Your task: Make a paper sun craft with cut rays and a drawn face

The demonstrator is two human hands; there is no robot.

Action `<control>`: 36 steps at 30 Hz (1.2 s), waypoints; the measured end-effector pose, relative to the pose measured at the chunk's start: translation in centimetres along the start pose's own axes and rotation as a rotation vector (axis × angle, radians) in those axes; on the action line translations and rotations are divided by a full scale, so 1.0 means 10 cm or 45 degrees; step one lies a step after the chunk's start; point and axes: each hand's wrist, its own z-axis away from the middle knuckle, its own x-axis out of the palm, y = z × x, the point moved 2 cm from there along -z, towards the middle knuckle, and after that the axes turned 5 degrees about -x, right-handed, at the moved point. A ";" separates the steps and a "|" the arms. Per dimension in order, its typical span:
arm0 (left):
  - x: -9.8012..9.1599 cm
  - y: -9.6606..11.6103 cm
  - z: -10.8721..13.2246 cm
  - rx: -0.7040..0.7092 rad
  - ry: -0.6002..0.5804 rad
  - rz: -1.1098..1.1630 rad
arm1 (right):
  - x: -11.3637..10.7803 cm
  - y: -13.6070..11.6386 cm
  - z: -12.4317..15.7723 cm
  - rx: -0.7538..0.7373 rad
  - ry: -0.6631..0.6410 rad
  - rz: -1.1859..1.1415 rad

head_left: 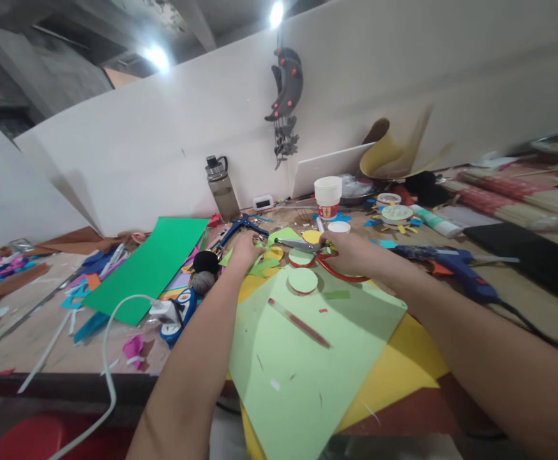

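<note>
My right hand (339, 251) is closed around the red handles of a pair of scissors (298, 245), whose metal blades point left. Green and yellow paper scraps (264, 263) lie around my left hand (246, 249); its fingers are small and partly hidden, so I cannot tell whether they grip a scrap. Below the scissors, a round pale-green-topped disc (302, 280) with a reddish edge rests on a large light green sheet (279, 358). Another such disc (301, 257) sits just under the blades. A reddish-brown pen-like stick (299, 322) lies across the sheet.
Yellow paper (403, 358) spreads beneath the green sheet. On the right are a blue glue gun (465, 271) and a black flat case (528, 255). Stacked paper cups (327, 197) and a bottle (223, 190) stand behind. A dark green sheet (154, 268) and a white cable (109, 370) lie left.
</note>
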 end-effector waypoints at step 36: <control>-0.23 1.09 0.84 0.442 -0.304 1.582 | -0.06 -0.35 0.03 -0.066 0.623 -1.734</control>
